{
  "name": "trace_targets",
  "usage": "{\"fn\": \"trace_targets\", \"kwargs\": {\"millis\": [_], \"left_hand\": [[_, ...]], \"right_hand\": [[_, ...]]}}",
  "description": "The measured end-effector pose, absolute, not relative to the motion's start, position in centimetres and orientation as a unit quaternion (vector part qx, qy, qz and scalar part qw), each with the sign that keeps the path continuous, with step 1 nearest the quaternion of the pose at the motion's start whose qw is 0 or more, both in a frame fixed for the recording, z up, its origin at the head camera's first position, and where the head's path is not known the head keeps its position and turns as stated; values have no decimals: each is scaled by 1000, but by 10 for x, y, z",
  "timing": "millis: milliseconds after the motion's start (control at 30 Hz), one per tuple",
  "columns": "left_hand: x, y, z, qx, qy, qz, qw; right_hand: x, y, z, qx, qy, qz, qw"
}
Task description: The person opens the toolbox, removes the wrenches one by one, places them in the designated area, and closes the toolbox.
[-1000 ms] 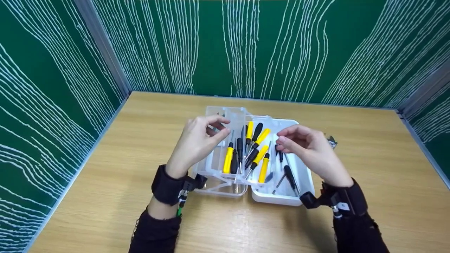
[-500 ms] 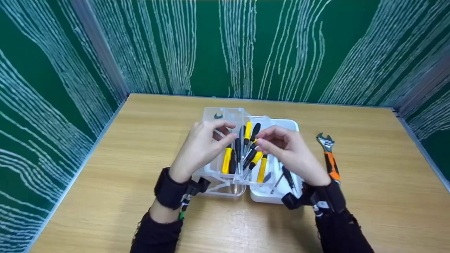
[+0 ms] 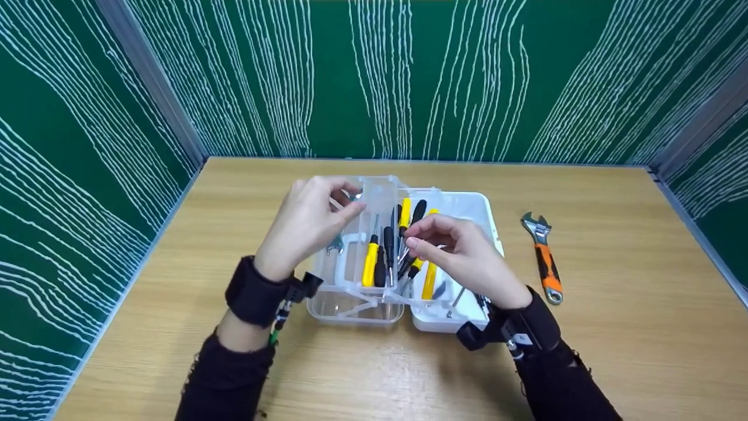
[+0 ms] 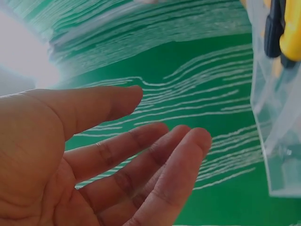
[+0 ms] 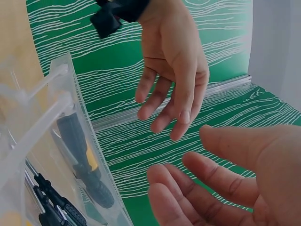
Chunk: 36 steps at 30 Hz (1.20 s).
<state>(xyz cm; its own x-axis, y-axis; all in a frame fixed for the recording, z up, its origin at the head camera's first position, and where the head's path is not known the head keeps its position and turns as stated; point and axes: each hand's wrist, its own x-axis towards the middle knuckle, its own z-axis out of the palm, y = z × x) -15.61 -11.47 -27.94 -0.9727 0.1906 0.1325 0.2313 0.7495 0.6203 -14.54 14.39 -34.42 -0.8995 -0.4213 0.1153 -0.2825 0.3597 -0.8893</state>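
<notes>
Both hands hover over an opened toolbox with a white base (image 3: 488,219) and a see-through folding tray (image 3: 383,193). My left hand (image 3: 310,219) is above the tray's left part, thumb and fingers apart and holding nothing, as the left wrist view confirms. Over the middle of the box, my right hand (image 3: 461,254) has loosely bent fingers; the right wrist view shows a gap between thumb and fingers (image 5: 207,165). Screwdrivers lie in the tray, among them a yellow one (image 3: 370,263) and a black one (image 3: 390,242). The right hand hides part of the tools.
An adjustable wrench (image 3: 543,254) with an orange and black handle lies on the wooden table (image 3: 613,263), right of the toolbox. Green panels (image 3: 333,88) with white wavy lines stand behind the table and at its sides.
My right hand has moved left from the white base towards the middle of the toolbox, so the whole wrench now shows. My left hand has shifted slightly left and up.
</notes>
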Motion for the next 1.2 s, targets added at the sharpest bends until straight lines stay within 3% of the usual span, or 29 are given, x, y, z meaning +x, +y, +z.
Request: {"fn": "trace_targets", "kwargs": {"millis": [1200], "left_hand": [[-238, -96, -278, -86, -987, -131, -45]], "right_hand": [[-145, 139, -347, -219, 828, -513, 58]]}}
